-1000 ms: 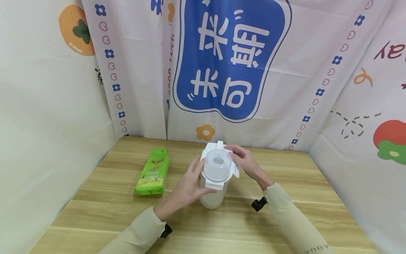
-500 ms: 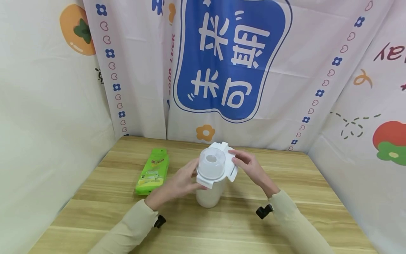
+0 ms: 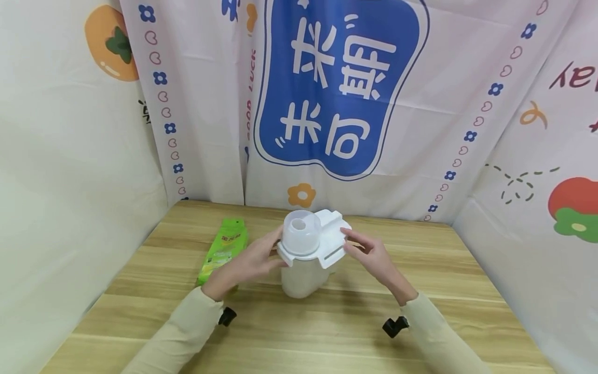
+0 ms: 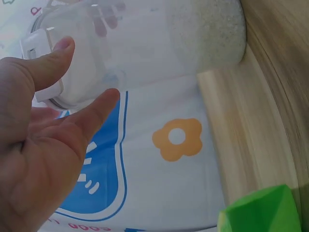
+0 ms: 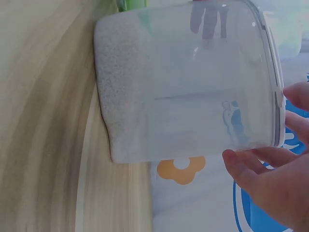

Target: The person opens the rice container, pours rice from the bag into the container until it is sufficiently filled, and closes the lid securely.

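A translucent plastic rice container [image 3: 299, 280] stands upright on the table, its white lid [image 3: 334, 236] in place. Over the lid's left end sits a clear round cup [image 3: 301, 234]. White grains of rice [image 5: 123, 82] fill the bottom of the container. My left hand [image 3: 252, 262] holds the lid's left end, with its thumb [image 4: 55, 63] on the front clip and the other fingers partly hidden behind. At the opposite end, my right hand [image 3: 374, 257] has its fingers curled at the lid's edge; in the right wrist view its fingertips [image 5: 231, 157] reach the rim and side.
A bright green packet [image 3: 224, 249] lies left of the container, partly behind my left forearm. Wood-grain table [image 3: 299, 337] extends around them. Printed white cloth [image 3: 210, 130] hangs at the back and both sides.
The container has turned clockwise as seen from above and shifted left, so its long side now faces me. Both hands have turned with it and moved farther apart.
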A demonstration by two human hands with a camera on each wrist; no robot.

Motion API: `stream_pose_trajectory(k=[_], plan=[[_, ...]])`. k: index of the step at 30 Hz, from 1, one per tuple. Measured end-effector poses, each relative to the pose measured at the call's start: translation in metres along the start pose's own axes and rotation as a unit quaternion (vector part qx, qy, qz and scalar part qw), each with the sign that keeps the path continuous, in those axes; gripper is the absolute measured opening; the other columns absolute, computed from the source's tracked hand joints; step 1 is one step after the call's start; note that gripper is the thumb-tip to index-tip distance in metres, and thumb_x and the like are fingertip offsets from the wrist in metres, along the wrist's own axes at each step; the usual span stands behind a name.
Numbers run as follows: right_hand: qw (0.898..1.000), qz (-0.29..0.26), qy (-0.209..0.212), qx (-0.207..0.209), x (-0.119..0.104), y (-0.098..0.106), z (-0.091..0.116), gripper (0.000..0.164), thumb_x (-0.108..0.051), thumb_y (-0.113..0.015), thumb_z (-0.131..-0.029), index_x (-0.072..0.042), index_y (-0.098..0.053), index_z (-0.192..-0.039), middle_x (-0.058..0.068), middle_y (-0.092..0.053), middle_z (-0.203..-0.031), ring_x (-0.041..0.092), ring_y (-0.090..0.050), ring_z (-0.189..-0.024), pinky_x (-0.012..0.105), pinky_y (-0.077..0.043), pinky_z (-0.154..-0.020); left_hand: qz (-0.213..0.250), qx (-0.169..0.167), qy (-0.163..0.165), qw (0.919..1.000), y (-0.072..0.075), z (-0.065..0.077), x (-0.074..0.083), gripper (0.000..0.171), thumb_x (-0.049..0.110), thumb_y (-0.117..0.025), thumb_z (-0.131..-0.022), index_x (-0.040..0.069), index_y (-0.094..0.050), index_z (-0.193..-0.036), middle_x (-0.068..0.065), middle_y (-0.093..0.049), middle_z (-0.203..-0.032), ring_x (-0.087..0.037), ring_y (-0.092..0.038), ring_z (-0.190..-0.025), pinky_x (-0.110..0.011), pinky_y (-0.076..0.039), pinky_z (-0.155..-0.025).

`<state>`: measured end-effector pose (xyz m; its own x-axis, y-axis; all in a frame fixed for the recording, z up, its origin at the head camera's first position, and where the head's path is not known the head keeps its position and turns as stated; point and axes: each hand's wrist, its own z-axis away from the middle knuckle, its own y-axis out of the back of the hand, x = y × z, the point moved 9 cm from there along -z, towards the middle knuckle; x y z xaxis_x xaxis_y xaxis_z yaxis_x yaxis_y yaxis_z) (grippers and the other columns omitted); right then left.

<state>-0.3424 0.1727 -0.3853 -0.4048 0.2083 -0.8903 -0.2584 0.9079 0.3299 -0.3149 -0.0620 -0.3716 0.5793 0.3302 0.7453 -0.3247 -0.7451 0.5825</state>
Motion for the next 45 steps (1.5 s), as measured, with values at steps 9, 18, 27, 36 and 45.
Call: stream_pose_trajectory(k=[9, 18, 27, 36, 45], plan=[[1.0, 0.013, 0.0, 0.026, -0.003, -0.001, 0.011, 0.043, -0.015, -0.068, -0.093, -0.008, -0.059, -0.135, 0.016, -0.052, -0.145, 0.034, -0.052, -0.13, 0.017, -0.052, -0.092, -0.008, 0.018, -0.007, 0.9998, 0.009, 0.004, -0.01, 0.086, 0.002, -0.068, -0.089, 0.012, -0.016, -0.158, -0.016, -0.032, -0.158, -0.031, -0.046, -0.138, -0.029, -0.049, -0.102], [0.998, 0.032, 0.005, 0.054, -0.009, -0.003, 0.023, 0.043, -0.017, -0.07, -0.092, -0.007, -0.061, -0.133, 0.018, -0.052, -0.144, 0.035, -0.057, -0.125, 0.02, -0.055, -0.088, -0.001, 0.029, -0.014, 0.9995, 0.01, 0.007, -0.01, 0.079, -0.002, -0.063, -0.092, 0.009, -0.019, -0.157, -0.019, -0.034, -0.157, -0.035, -0.051, -0.133, -0.026, -0.051, -0.098], [0.993, 0.071, 0.039, 0.081, -0.018, -0.004, 0.036, 0.038, -0.015, -0.071, -0.091, -0.009, -0.065, -0.128, 0.016, -0.059, -0.137, 0.033, -0.062, -0.118, 0.018, -0.055, -0.086, -0.034, 0.049, -0.016, 0.9981, 0.009, 0.009, -0.012, 0.072, -0.003, -0.057, -0.095, 0.006, -0.019, -0.156, -0.022, -0.036, -0.154, -0.036, -0.054, -0.129, -0.026, -0.052, -0.097], [0.985, 0.126, 0.08, 0.086, -0.033, 0.001, 0.043, 0.034, -0.005, -0.068, -0.091, -0.004, -0.066, -0.125, 0.017, -0.07, -0.116, 0.014, -0.069, -0.096, 0.019, -0.058, -0.08, -0.011, 0.051, 0.014, 0.9985, 0.005, 0.01, -0.013, 0.079, -0.011, -0.046, -0.087, 0.006, -0.014, -0.157, -0.022, -0.032, -0.156, -0.036, -0.054, -0.129, -0.028, -0.051, -0.099], [0.975, 0.192, 0.082, 0.076, -0.041, 0.014, 0.032, 0.025, -0.012, -0.067, -0.093, -0.008, -0.07, -0.118, 0.011, -0.075, -0.097, 0.005, -0.069, -0.08, 0.02, -0.058, -0.072, 0.019, 0.062, 0.01, 0.9978, 0.006, 0.015, -0.01, 0.09, -0.005, -0.052, -0.086, 0.019, -0.005, -0.159, -0.01, -0.013, -0.165, -0.038, -0.039, -0.141, -0.048, -0.047, -0.106]])
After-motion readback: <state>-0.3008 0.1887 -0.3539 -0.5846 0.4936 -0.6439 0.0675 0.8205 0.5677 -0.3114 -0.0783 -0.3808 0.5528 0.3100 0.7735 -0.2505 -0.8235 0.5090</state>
